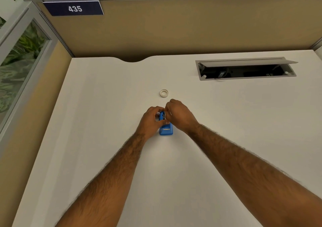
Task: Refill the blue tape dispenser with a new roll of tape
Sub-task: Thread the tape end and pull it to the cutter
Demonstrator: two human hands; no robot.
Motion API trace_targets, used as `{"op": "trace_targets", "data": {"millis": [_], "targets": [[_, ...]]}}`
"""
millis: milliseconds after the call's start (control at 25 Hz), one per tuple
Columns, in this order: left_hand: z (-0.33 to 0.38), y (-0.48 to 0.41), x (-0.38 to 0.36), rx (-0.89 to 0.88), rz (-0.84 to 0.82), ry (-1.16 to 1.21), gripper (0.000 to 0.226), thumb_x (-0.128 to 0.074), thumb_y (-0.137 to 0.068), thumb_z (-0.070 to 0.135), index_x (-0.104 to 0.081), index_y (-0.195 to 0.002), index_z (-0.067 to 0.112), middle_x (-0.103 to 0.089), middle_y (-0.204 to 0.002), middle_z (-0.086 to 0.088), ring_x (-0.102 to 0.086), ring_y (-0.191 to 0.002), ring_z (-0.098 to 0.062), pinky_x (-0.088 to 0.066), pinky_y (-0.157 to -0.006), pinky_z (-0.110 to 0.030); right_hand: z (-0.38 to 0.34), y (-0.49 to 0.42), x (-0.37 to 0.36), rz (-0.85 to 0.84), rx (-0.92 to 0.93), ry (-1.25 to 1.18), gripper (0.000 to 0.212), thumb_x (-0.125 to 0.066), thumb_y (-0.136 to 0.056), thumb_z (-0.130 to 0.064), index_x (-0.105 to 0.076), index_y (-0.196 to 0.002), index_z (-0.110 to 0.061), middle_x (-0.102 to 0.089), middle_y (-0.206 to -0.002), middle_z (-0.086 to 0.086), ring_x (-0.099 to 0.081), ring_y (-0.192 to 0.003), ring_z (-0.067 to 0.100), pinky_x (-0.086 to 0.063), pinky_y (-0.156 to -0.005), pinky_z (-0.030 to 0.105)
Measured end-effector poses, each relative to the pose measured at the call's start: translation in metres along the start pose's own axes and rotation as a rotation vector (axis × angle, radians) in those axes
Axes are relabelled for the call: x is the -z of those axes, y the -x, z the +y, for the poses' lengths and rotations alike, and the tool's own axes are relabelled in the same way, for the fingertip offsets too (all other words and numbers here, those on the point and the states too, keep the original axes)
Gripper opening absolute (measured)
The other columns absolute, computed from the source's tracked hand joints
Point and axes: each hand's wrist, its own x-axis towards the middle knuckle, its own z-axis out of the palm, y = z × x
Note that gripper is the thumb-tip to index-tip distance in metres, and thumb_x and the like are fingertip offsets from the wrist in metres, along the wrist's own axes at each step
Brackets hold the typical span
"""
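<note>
Blue tape dispenser (166,130): is being kept upright on the white desk (104,122) at centre, its cutter end facing 6 o'clock.
Left hand (151,120): is being curled around the dispenser's far end from 9 o'clock, fingers closed on it.
Right hand (179,115): is being pressed in from 3 o'clock, fingertips pinched at the dispenser's top; what is pinched cannot be told.
Tape roll (164,93): is being left flat at 12 o'clock, near the hands, untouched.
Cable tray (245,69): is being held open at 2 o'clock, well apart.
Partition sign (74,8): "435" is being shown at 11 o'clock.
</note>
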Motion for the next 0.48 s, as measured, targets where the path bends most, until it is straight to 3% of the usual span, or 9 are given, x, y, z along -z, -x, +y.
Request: {"op": "trace_targets", "data": {"millis": [280, 480], "targets": [[0.005, 0.003, 0.004, 0.003, -0.015, 0.008, 0.051, -0.086, -0.072, 0.021, -0.061, -0.117, 0.021, -0.060, -0.120, 0.003, -0.061, -0.103, -0.016, -0.048, -0.084, -0.025, 0.009, -0.007, 0.001, 0.000, -0.127, -0.230, 0.004, -0.061, -0.085, -0.011, -0.063, -0.085, -0.008, -0.058, -0.083, 0.001, -0.053, -0.072, 0.015, -0.042, -0.062, 0.025], [0.008, 0.004, 0.004, 0.016, -0.018, 0.009, 0.054, -0.087, -0.071, 0.022, -0.060, -0.119, 0.020, -0.060, -0.122, 0.001, -0.061, -0.104, -0.017, -0.048, -0.084, -0.025, 0.010, -0.006, 0.004, 0.033, -0.124, -0.342, 0.016, -0.053, -0.092, -0.013, -0.069, -0.092, -0.010, -0.063, -0.085, -0.004, -0.058, -0.074, 0.010, -0.048, -0.066, 0.023]]}}
